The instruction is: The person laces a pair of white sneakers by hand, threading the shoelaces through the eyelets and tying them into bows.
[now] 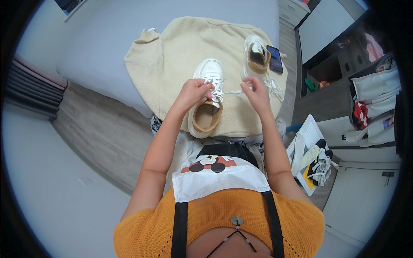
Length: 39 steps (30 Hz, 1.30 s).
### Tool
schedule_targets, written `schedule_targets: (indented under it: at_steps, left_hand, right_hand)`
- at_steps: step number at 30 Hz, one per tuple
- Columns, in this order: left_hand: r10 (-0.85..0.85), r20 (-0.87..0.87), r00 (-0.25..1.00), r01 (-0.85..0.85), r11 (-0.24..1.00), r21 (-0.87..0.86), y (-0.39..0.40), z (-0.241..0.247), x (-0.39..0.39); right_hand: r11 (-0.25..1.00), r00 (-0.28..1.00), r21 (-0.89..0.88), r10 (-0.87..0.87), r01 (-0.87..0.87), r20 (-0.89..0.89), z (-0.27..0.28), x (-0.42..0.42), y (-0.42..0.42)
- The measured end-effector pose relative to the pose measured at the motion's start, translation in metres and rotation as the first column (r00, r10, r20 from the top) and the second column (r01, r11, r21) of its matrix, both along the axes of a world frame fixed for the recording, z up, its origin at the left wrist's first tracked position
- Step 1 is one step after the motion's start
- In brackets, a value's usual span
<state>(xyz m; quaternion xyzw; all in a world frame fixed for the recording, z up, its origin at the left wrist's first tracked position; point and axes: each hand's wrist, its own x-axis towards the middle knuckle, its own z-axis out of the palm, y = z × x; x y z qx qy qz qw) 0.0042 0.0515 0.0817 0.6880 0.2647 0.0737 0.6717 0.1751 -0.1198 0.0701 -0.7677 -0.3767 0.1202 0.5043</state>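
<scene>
A white sneaker with a tan lining lies on a cream fleece garment, its toe pointing away from me. Lace runs through its upper eyelets. My left hand is at the laces by the tongue, thumb and fingers pinched together on lace. Stretched out to the right is a white shoelace, its far end pinched between the thumb and fingers of my right hand. Beyond my right hand rests a second white sneaker, tan inside, with a loose bundle of white laces near its heel.
A smartphone lies beside the second sneaker. The fleece covers part of a bed. To my right stands a small white table bearing insoles and more laces. Farther right are open wardrobe shelves with clothes.
</scene>
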Motion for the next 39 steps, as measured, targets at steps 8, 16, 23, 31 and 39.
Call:
schedule_targets:
  at_steps: [8, 16, 23, 31, 39]
  left_hand:
    - [-0.086, 0.037, 0.996, 0.058, 0.876, 0.479, -0.015, -0.002, 0.005]
    - [-0.046, 0.030, 0.998, 0.042, 0.990, 0.131, -0.007, -0.008, 0.008]
    - [0.006, 0.055, 0.998, 0.002, 0.988, -0.156, -0.009, -0.001, 0.007]
    - [0.002, 0.064, 0.998, 0.008, 0.989, -0.147, -0.010, 0.006, 0.004]
    - [-0.054, 0.070, 0.996, 0.061, 0.993, -0.101, -0.003, 0.002, 0.000]
  right_hand:
    - [0.846, 0.844, 0.072, 0.513, -0.528, 0.157, 0.085, -0.037, 0.050]
    - [0.941, 0.964, 0.269, 0.146, -0.205, 0.223, 0.055, -0.038, 0.067]
    - [0.972, 0.964, 0.003, 0.232, -0.235, 0.127, 0.026, -0.046, 0.042]
    - [0.975, 0.975, 0.009, 0.224, -0.224, -0.001, 0.015, -0.051, 0.043]
    - [0.976, 0.976, -0.019, 0.216, -0.216, -0.006, 0.019, -0.054, 0.038]
